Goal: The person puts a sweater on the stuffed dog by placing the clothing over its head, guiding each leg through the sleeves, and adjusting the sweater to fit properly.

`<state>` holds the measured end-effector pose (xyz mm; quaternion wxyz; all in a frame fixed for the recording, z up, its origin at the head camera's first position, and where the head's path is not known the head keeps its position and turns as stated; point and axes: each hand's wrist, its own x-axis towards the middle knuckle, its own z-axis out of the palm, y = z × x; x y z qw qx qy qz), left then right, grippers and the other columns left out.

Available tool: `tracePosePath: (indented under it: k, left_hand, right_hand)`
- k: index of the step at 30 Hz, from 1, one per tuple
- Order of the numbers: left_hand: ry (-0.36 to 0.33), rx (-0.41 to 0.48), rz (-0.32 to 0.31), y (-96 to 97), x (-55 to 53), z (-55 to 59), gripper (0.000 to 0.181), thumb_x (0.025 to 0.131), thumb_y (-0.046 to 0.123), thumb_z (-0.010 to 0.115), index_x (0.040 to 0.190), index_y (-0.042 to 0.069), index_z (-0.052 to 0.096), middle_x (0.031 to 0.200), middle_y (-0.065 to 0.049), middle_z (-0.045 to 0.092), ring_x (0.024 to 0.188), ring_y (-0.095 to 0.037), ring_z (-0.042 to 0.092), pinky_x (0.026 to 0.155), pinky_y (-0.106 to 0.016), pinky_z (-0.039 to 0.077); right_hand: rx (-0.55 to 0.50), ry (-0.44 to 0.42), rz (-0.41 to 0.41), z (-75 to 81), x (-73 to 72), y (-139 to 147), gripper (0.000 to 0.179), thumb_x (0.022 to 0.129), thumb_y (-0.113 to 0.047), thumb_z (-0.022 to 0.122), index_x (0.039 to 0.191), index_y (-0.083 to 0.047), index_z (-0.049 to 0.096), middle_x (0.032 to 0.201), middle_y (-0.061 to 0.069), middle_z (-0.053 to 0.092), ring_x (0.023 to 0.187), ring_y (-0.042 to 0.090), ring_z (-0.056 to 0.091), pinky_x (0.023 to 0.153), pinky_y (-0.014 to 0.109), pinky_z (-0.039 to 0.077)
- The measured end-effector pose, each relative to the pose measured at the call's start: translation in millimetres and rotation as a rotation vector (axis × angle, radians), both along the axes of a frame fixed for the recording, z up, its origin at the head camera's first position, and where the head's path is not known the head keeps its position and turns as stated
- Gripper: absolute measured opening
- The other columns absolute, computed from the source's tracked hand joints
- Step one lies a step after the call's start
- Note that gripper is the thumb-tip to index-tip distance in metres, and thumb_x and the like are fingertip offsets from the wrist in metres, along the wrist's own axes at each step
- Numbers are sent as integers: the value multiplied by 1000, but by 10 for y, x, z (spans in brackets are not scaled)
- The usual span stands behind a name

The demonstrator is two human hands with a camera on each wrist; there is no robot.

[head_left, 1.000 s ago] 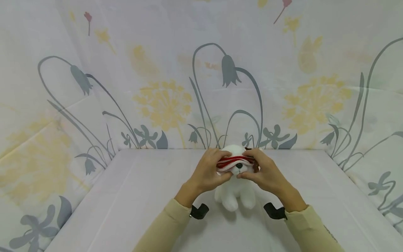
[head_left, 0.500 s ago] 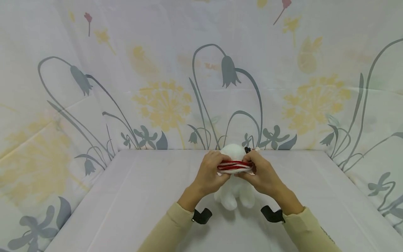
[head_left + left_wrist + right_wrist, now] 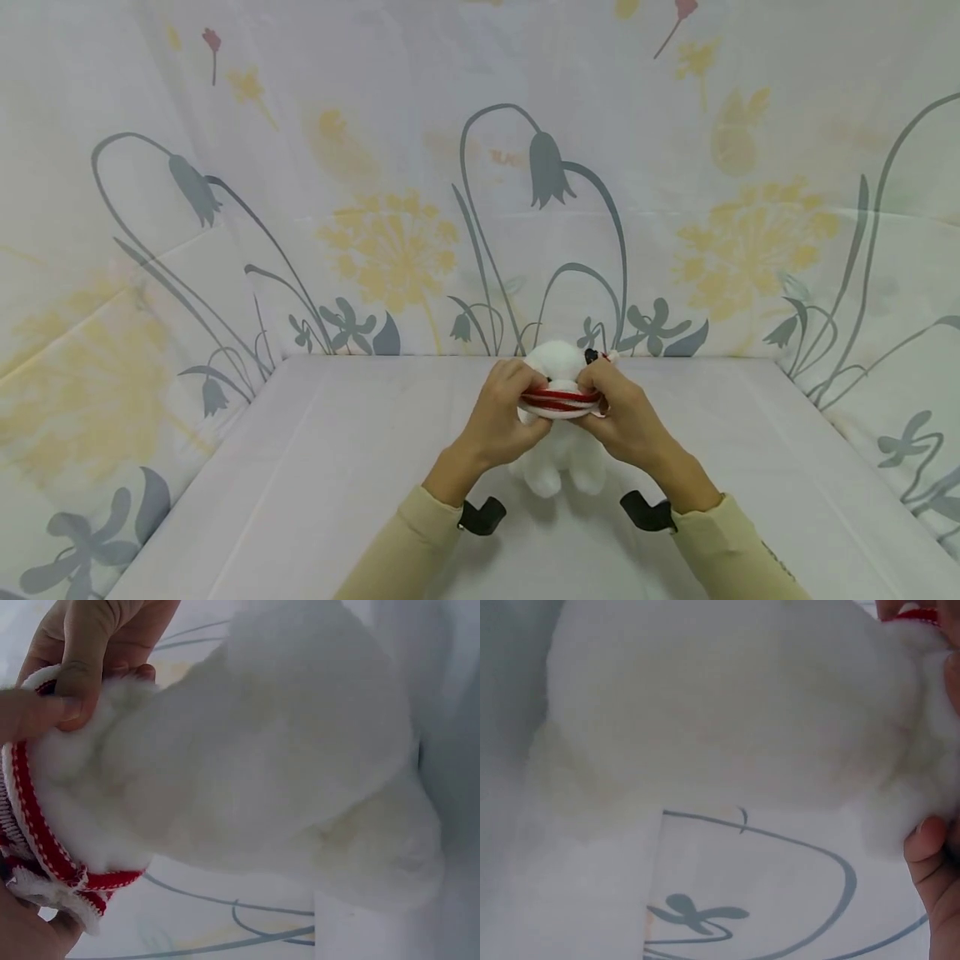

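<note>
A white plush dog (image 3: pixel 557 360) sits upright on the table, its face partly hidden. A bunched red-and-white knitted doll garment (image 3: pixel 561 403) rings it low on the head, around the muzzle and neck. My left hand (image 3: pixel 504 414) pinches the garment's edge at the left, thumb below and fingers above. On the other side my right hand (image 3: pixel 628 417) holds it the same way. In the left wrist view the red trim (image 3: pixel 34 802) with white stitching circles the fur near the fingers. The plush body (image 3: pixel 727 712) fills most of the right wrist view.
A white table (image 3: pixel 360 467) spreads under the toy. Behind it stands a flower-printed cloth (image 3: pixel 390 150), which also lines both sides. Black wrist mounts (image 3: pixel 482 515) stick out below the sleeves (image 3: pixel 408 542).
The garment has slid down from across the eye area, past the nose, to lower on the head. Both hands have moved slightly down with it, keeping their grip.
</note>
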<state>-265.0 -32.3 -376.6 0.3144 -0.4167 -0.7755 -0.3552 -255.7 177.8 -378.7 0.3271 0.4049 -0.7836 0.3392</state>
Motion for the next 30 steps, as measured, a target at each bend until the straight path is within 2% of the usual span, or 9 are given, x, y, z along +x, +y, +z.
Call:
tracePosePath:
  k: [3, 5, 7, 10, 13, 19, 23, 27, 30]
  left_hand:
    - [-70, 4, -41, -7, 20, 7, 36, 72, 19, 79, 100, 11, 58, 98, 3, 56, 98, -15, 46, 84, -26, 39]
    - [-109, 13, -59, -13, 35, 17, 38, 74, 25, 79, 102, 12, 58, 99, 4, 56, 100, -15, 45, 85, -27, 39]
    - [-138, 23, -68, -19, 46, 31, 37, 75, 27, 79, 101, 13, 58, 99, 4, 56, 101, -16, 45, 85, -27, 39]
    - [-180, 16, -65, -22, 62, 53, 33, 75, 29, 80, 96, 14, 59, 98, 5, 54, 102, -15, 43, 85, -29, 39]
    - [-199, -4, -58, -13, 66, 60, 30, 75, 30, 80, 90, 15, 60, 96, 6, 51, 101, -14, 42, 84, -29, 38]
    - [-99, 37, -10, -4, 38, 37, 21, 81, 25, 76, 75, 15, 59, 84, 6, 51, 87, -13, 45, 75, -24, 39]
    - [-55, 81, 23, -17, 10, 6, 29, 84, 22, 73, 63, 17, 54, 73, 5, 47, 77, -10, 44, 68, -20, 38]
    - [-34, 44, 65, -34, -5, -3, 28, 78, 23, 79, 62, 17, 58, 71, 6, 47, 73, -9, 44, 66, -20, 38]
    - [-17, -4, 102, -41, 1, -5, 25, 72, 24, 85, 66, 16, 62, 73, 6, 51, 73, -10, 45, 67, -20, 39]
  right_hand:
    - [-17, 1, 27, 5, -10, 14, 34, 80, -18, 78, 91, -5, 49, 86, 0, 45, 72, 9, 43, 58, 25, 40]
    - [-23, -4, 38, 4, -16, 16, 33, 80, -18, 78, 91, -5, 50, 86, 1, 46, 74, 10, 43, 59, 25, 40]
    - [-23, -7, 40, 2, -21, 9, 32, 79, -15, 78, 90, -6, 49, 87, 0, 46, 76, 10, 42, 60, 23, 39]
    - [-23, 6, 42, -6, -25, -8, 37, 70, 5, 79, 86, -7, 48, 88, -1, 47, 78, 9, 41, 62, 21, 38]
    - [-32, 39, 52, -10, -29, -15, 36, 69, 7, 77, 83, -8, 49, 91, -1, 48, 80, 9, 42, 64, 19, 37]
    - [-41, -15, 73, 3, -25, 13, 39, 65, -1, 83, 92, -10, 56, 103, 4, 52, 87, 12, 44, 66, 20, 40]
    - [-28, -80, 71, -7, -31, 41, 47, 65, -15, 88, 102, -12, 58, 111, 5, 53, 87, 12, 45, 66, 22, 41]
    - [32, -85, 13, -39, -51, 64, 55, 68, -20, 87, 113, -11, 57, 122, 5, 51, 84, 11, 46, 67, 24, 41]
    - [87, -80, -17, -66, -65, 75, 60, 71, -16, 85, 121, -9, 54, 134, 9, 46, 91, 12, 50, 69, 25, 45]
